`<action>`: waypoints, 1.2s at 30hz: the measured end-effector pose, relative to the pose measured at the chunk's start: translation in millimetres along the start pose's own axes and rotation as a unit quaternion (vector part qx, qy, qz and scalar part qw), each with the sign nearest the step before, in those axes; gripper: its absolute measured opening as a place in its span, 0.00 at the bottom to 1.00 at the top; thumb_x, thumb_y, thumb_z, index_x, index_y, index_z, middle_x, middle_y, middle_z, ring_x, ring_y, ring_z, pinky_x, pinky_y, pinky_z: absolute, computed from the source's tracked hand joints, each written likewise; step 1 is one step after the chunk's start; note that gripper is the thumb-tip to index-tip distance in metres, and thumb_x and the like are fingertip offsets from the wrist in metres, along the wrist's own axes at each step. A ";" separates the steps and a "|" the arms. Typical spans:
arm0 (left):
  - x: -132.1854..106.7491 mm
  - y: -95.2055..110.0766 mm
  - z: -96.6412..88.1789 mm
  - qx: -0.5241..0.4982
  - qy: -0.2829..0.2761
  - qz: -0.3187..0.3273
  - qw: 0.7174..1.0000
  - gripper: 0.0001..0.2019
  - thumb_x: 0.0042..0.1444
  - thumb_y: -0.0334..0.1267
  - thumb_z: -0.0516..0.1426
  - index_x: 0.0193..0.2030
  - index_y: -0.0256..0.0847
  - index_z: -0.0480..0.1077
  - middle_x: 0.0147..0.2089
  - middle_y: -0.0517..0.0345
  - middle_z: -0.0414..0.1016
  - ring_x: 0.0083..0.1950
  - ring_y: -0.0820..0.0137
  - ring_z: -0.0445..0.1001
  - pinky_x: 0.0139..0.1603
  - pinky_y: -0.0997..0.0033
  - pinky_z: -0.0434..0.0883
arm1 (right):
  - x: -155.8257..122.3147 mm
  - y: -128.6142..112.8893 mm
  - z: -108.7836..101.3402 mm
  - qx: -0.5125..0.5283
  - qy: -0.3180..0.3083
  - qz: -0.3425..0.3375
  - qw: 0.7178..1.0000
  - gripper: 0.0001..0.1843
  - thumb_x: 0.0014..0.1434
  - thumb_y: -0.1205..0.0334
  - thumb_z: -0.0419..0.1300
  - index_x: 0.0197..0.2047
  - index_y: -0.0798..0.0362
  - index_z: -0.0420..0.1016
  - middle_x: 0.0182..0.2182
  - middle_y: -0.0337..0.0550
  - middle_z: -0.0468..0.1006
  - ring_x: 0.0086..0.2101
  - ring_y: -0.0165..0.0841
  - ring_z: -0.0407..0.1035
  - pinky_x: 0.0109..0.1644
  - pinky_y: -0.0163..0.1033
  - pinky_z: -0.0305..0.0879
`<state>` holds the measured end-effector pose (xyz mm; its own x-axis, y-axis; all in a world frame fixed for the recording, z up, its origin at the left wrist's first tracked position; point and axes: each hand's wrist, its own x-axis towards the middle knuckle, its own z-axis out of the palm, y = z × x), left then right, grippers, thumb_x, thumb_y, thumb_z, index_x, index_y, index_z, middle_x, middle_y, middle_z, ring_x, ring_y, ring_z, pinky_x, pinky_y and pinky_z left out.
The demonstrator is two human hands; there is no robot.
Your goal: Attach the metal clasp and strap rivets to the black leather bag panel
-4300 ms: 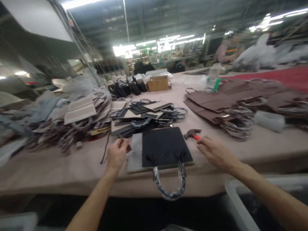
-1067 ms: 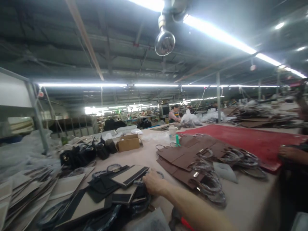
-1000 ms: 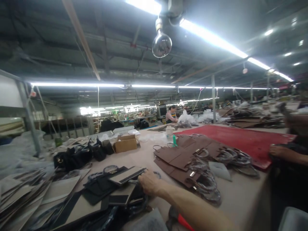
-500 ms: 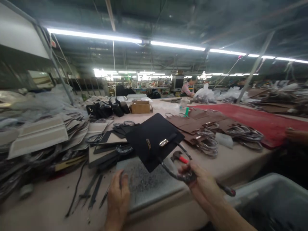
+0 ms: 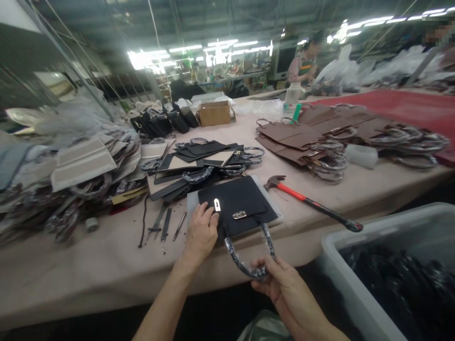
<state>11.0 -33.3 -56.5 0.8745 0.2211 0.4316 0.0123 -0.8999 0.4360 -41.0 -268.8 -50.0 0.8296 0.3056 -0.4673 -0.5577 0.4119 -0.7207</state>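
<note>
A black bag panel (image 5: pixel 234 194) lies flat on a pale grey board (image 5: pixel 193 201), with a silver clasp (image 5: pixel 239 215) on it. Its looped bag handle (image 5: pixel 236 258), wrapped in clear plastic, reaches over the table's front edge, and my right hand (image 5: pixel 280 279) is closed around the loop's near end. My left hand (image 5: pixel 203 229) rests at the panel's left edge, its fingers curled on a black strap beside a shiny metal strap tip (image 5: pixel 217 204). Just to the right lies a claw hammer (image 5: pixel 313 203) with a red and black handle.
Black panels (image 5: pixel 199 163) pile up behind the board; brown bag panels (image 5: pixel 295 135) lie to the right. Left of the board are a thin metal tool (image 5: pixel 179 226) and black strips (image 5: pixel 166 225). A grey bin (image 5: pixel 362 293) stands front right. A person (image 5: pixel 302 66) works farther back.
The black panel has come down from the air onto the board. My left hand has moved up to its edge and strap. The hammer now shows fully; the camera view has tilted downward.
</note>
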 end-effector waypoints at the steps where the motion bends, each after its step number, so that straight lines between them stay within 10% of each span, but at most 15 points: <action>1: -0.4 1.7 -0.5 0.012 0.006 0.004 1.000 0.19 0.73 0.40 0.48 0.56 0.36 0.77 0.66 0.40 0.70 0.70 0.46 0.65 0.72 0.33 0.63 | 1.9 -2.3 -4.5 -0.034 -0.010 0.004 0.999 0.38 0.41 0.31 0.78 0.40 0.55 0.77 0.39 0.46 0.79 0.39 0.36 0.73 0.40 0.40 0.76; 4: -5.9 8.0 -0.7 0.035 0.015 0.050 0.998 0.15 0.71 0.38 0.51 0.56 0.39 0.77 0.66 0.43 0.70 0.71 0.46 0.64 0.73 0.30 0.60 | 7.7 -17.6 -24.1 -0.264 -0.065 0.019 0.962 0.41 0.52 0.21 0.61 0.38 0.56 0.77 0.35 0.50 0.80 0.34 0.39 0.74 0.34 0.40 0.69; 8: -12.2 15.8 -1.3 0.040 -0.037 0.117 0.992 0.16 0.70 0.31 0.50 0.58 0.40 0.75 0.66 0.45 0.71 0.71 0.51 0.66 0.74 0.37 0.63 | 19.8 -59.1 -38.0 -0.592 -0.012 -0.196 0.782 0.31 0.66 0.35 0.51 0.25 0.51 0.67 0.21 0.44 0.71 0.23 0.35 0.64 0.29 0.42 0.54; 14: -11.5 17.1 -4.5 0.006 -0.087 0.113 0.990 0.18 0.71 0.34 0.51 0.62 0.42 0.73 0.71 0.44 0.66 0.74 0.51 0.61 0.74 0.35 0.61 | 60.0 -102.2 7.0 -0.573 -0.103 -0.507 0.635 0.09 0.71 0.63 0.54 0.47 0.54 0.75 0.45 0.49 0.76 0.45 0.39 0.71 0.49 0.44 0.66; 18: -10.5 19.7 -0.9 -0.048 -0.082 0.047 0.994 0.16 0.69 0.33 0.54 0.58 0.48 0.77 0.70 0.49 0.68 0.73 0.53 0.62 0.75 0.33 0.57 | 96.9 -100.6 43.7 -0.677 -0.168 -0.445 0.562 0.08 0.67 0.66 0.63 0.49 0.54 0.79 0.50 0.50 0.75 0.49 0.45 0.67 0.52 0.51 0.63; 27: -8.1 1.9 -29.3 -0.191 0.011 -0.112 0.975 0.15 0.60 0.39 0.60 0.53 0.41 0.78 0.61 0.50 0.76 0.63 0.60 0.74 0.69 0.54 0.71 | 135.6 -103.0 53.4 -0.701 -0.229 -0.355 0.574 0.07 0.60 0.70 0.71 0.40 0.50 0.84 0.39 0.43 0.77 0.41 0.38 0.65 0.45 0.45 0.59; 31: -9.1 -42.4 -65.0 -0.063 0.089 -0.184 0.977 0.15 0.61 0.45 0.57 0.45 0.39 0.80 0.45 0.51 0.81 0.46 0.62 0.79 0.52 0.60 0.77 | 139.4 -99.5 49.8 -0.685 -0.230 -0.367 0.586 0.08 0.59 0.70 0.71 0.41 0.48 0.85 0.39 0.42 0.76 0.42 0.39 0.65 0.45 0.46 0.58; 36: -9.6 -85.6 -86.2 0.084 0.017 -0.245 0.966 0.21 0.56 0.48 0.55 0.45 0.36 0.80 0.44 0.48 0.80 0.41 0.60 0.78 0.47 0.60 0.75 | 143.7 -97.2 46.3 -0.667 -0.239 -0.390 0.587 0.09 0.60 0.71 0.70 0.42 0.49 0.85 0.39 0.43 0.76 0.40 0.38 0.65 0.44 0.46 0.58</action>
<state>-40.2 74.0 -29.9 0.7277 0.6453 0.2323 0.5016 -0.7318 0.4615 131.2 -225.2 -23.4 0.5372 0.8088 0.2393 0.7707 -0.3554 -0.5288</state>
